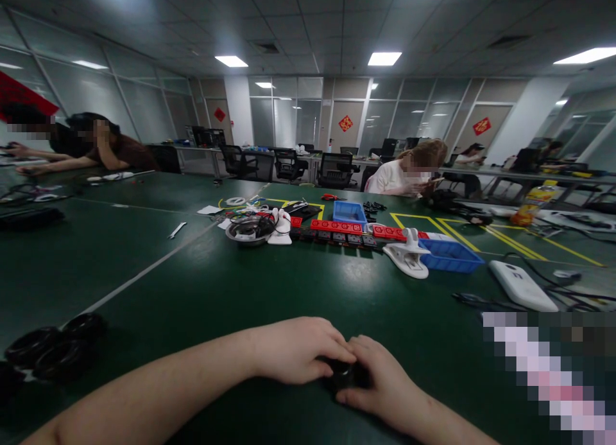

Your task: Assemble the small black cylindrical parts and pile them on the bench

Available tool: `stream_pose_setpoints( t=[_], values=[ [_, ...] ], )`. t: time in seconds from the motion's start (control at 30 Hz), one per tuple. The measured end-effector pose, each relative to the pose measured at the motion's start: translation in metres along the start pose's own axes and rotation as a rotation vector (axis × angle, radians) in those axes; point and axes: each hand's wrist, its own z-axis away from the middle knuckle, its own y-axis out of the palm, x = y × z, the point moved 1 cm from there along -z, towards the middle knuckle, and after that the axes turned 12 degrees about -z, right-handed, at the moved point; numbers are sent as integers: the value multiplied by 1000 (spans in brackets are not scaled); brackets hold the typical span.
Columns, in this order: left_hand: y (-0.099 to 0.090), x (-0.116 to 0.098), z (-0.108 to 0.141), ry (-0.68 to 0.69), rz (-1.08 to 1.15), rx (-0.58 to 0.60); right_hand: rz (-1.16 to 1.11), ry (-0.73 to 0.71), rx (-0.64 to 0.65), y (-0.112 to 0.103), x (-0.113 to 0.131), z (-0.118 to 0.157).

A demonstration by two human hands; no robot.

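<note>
Both hands meet low in the middle of the head view, over the green table [231, 291]. Between them is a small black object [343, 370] with a shiny surface; the fingers cover most of it, and its kind cannot be made out. My left hand [303, 350] comes from the left with its fingers curled over the top and near side of it. My right hand [375, 374] wraps its far and right side, thumb in front. The fingertips of the two hands touch or nearly touch.
Black rings [58, 345] lie at the left. Further back stand a metal bowl [250, 232], red blocks [337, 226], a white clip stand [409, 255] and blue bins [447, 255], [349, 212]. A white power bank-like box [522, 284] and cables lie right. Other people sit around.
</note>
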Motion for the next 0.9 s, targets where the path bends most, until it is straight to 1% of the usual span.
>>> stream_pose_setpoints(
  t=[0.1,0.2,0.3,0.37,0.53,0.63,0.7,0.77,0.83,0.9],
  values=[
    [-1,1,-1,12,17,11,11,4,8,0,0,0],
    [0,2,-1,-20,-4,13,5,17,5,1,0,1],
    [5,1,-2,-67,-51,-7,-3,53,-27,3,0,2],
    [10,0,-3,-143,-80,-36,20,91,-64,6,0,2],
    [28,-4,-10,-420,-165,-121,74,160,-139,12,4,1],
    [37,-6,-15,-485,-252,-162,103,160,-130,12,4,0],
    [39,-6,-15,-481,-253,-187,108,145,-119,11,3,0],
    [36,-5,-12,-432,-199,-219,91,117,-108,10,1,1],
    [29,-5,-8,-318,-118,-241,59,83,-90,8,0,2],
    [20,-5,-4,-156,-28,-225,29,42,-67,6,-2,2]
  ],
)
